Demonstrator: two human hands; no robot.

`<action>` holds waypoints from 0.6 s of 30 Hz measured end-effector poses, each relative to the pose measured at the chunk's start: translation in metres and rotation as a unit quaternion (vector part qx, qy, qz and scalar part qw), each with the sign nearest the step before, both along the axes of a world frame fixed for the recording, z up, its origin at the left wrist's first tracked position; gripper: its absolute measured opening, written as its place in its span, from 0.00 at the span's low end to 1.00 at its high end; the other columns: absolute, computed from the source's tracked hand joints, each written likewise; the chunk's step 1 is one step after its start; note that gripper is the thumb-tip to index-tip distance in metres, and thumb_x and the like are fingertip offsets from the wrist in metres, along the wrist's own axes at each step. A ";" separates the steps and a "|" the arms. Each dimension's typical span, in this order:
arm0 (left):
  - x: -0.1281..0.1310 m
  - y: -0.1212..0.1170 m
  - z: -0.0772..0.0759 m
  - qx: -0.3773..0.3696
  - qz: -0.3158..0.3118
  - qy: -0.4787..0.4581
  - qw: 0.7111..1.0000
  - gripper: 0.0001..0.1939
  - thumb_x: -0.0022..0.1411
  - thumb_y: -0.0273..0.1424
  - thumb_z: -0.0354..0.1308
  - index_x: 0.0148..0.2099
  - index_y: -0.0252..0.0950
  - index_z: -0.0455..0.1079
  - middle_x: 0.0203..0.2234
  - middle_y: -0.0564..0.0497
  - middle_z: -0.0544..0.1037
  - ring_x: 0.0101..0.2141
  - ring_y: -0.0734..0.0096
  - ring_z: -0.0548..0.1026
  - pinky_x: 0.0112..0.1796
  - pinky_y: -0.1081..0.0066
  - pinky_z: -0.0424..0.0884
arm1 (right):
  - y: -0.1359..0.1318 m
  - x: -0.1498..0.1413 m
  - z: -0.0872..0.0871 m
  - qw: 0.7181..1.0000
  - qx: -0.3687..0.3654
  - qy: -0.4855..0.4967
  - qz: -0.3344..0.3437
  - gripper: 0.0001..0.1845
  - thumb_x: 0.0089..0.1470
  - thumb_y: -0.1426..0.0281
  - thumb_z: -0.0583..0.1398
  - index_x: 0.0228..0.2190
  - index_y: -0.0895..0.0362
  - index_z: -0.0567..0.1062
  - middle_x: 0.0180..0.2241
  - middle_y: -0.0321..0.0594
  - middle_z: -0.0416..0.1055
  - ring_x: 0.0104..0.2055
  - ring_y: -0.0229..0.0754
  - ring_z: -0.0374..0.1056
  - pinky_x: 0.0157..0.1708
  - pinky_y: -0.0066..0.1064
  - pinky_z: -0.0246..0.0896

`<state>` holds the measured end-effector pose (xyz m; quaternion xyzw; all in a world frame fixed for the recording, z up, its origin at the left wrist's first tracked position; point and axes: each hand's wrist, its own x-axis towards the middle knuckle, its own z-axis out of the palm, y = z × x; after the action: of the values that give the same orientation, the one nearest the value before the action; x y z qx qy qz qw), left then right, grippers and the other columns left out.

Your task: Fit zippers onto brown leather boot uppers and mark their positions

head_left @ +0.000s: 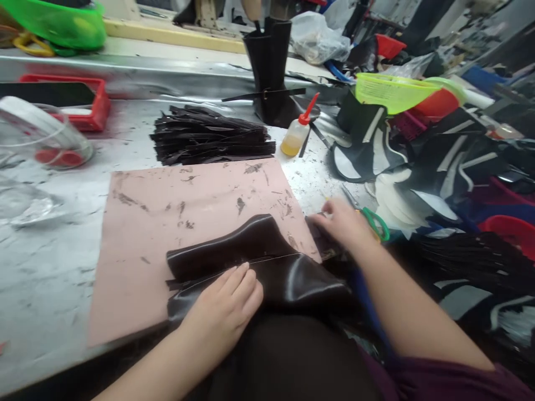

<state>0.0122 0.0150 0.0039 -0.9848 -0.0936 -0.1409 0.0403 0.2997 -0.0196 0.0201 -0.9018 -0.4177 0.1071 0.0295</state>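
Note:
A dark brown, shiny leather boot upper (288, 278) lies folded along a seam, partly on the pink mat (142, 223) and partly over my lap. My left hand (232, 298) grips it near the seam, fingers together and bent over the leather; the thumb is hidden. Off the mat's right edge, my right hand (345, 225) is closed, with its fingertips at some dark pieces (321, 239). Blur hides what is pinched there. Just beyond that wrist lie green-handled scissors (376, 223), partly covered by the hand.
Behind the mat lies a pile of dark strips (209, 136), beside a red-tipped glue bottle (292, 133). A black boot (270, 67) stands at the back. Cut boot pieces (368, 145) crowd the right side. A red tray (100, 103) and clear jar (62, 145) stand left.

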 end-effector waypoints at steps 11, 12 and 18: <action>-0.043 -0.017 -0.008 0.018 0.081 0.014 0.996 0.17 0.59 0.25 0.51 0.51 0.27 0.65 0.43 0.45 0.73 0.43 0.62 0.69 0.43 0.64 0.63 | 0.006 -0.001 0.038 0.992 0.114 0.031 -0.046 0.05 0.39 0.71 0.60 0.23 0.53 0.66 0.24 0.38 0.69 0.28 0.45 0.66 0.29 0.36 0.59; -0.043 -0.017 -0.009 0.022 0.086 0.011 0.996 0.17 0.59 0.25 0.51 0.51 0.28 0.65 0.43 0.45 0.74 0.43 0.62 0.69 0.43 0.64 0.63 | 0.001 -0.020 0.049 0.986 0.157 0.036 -0.035 0.04 0.42 0.69 0.59 0.25 0.53 0.66 0.26 0.37 0.69 0.29 0.43 0.66 0.29 0.34 0.60; -0.043 -0.017 -0.009 0.017 0.107 -0.012 0.994 0.16 0.59 0.28 0.52 0.49 0.33 0.68 0.44 0.47 0.74 0.50 0.55 0.66 0.49 0.59 0.61 | -0.025 -0.131 0.048 0.814 0.444 0.339 0.157 0.06 0.52 0.65 0.54 0.27 0.53 0.68 0.20 0.33 0.68 0.19 0.36 0.64 0.16 0.27 0.58</action>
<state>-0.0307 -0.0023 -0.0050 -0.9666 -0.1961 -0.1493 0.0708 0.1684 -0.0443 0.0684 -0.6197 -0.5189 0.2119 0.5494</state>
